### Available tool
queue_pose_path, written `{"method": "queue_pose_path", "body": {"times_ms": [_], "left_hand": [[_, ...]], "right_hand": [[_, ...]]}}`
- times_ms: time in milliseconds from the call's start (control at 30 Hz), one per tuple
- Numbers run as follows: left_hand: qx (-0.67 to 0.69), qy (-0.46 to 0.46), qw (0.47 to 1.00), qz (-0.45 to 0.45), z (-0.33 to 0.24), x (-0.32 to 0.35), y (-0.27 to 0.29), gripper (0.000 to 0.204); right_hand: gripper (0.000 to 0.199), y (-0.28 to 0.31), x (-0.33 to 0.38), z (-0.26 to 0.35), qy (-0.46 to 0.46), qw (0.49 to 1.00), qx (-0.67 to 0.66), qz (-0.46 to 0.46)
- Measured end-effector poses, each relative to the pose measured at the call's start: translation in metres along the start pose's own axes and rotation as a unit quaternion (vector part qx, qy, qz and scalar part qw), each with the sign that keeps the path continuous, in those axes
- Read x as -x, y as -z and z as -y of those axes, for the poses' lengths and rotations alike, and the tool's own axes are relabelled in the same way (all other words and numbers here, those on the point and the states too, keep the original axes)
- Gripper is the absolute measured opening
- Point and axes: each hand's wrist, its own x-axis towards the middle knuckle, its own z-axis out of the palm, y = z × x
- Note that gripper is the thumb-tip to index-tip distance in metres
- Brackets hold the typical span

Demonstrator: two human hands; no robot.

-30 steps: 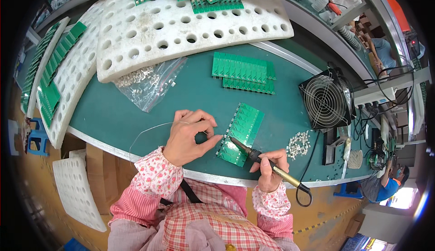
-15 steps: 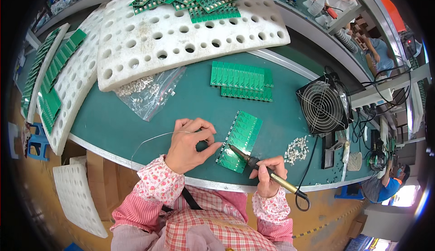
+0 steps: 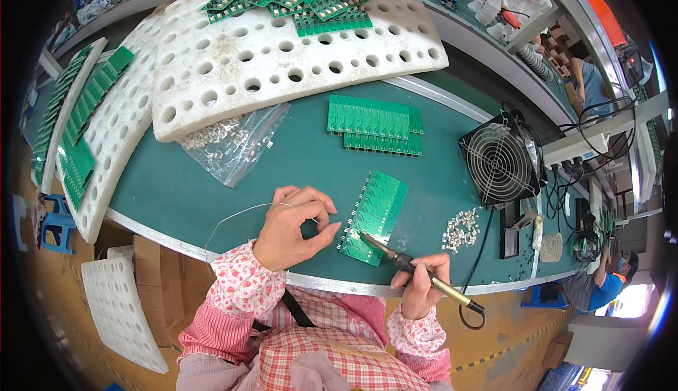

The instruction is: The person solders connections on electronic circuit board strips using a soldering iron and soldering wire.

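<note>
A green circuit board panel (image 3: 380,206) lies on the green tabletop in front of me, with a row of metal pins along its left edge. My right hand (image 3: 426,283) grips a soldering iron (image 3: 401,260) by its handle, and the tip meets or hovers just over the lower part of the panel; I cannot tell which. At the panel's left side, my left hand (image 3: 295,227) has thumb and fingers curled round a thin solder wire (image 3: 233,217). The wire trails off in an arc to the left. Its working end is too fine to make out.
Beyond the panel are stacked green boards (image 3: 374,119). A bag of small parts (image 3: 236,147) lies by a white foam block (image 3: 296,56) bearing boards. To the right are loose white connectors (image 3: 460,230) and a black fan (image 3: 500,161). Other people work farther off.
My right hand and the soldering iron have shifted slightly down and to the right. My left hand has drawn back a little from the panel's pin edge.
</note>
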Motion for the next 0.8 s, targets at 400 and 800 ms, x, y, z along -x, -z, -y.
{"method": "queue_pose_path", "body": {"times_ms": [400, 800], "left_hand": [[-0.019, -0.017, 0.999, 0.028, -0.001, 0.000, -0.001, 0.020], [-0.049, -0.024, 0.998, 0.030, 0.001, -0.002, -0.004, 0.020]], "right_hand": [[0.015, -0.004, 0.010, -0.006, -0.042, 0.999, -0.029, -0.002], [0.021, -0.012, 0.006, -0.003, -0.032, 0.999, 0.041, -0.004]]}}
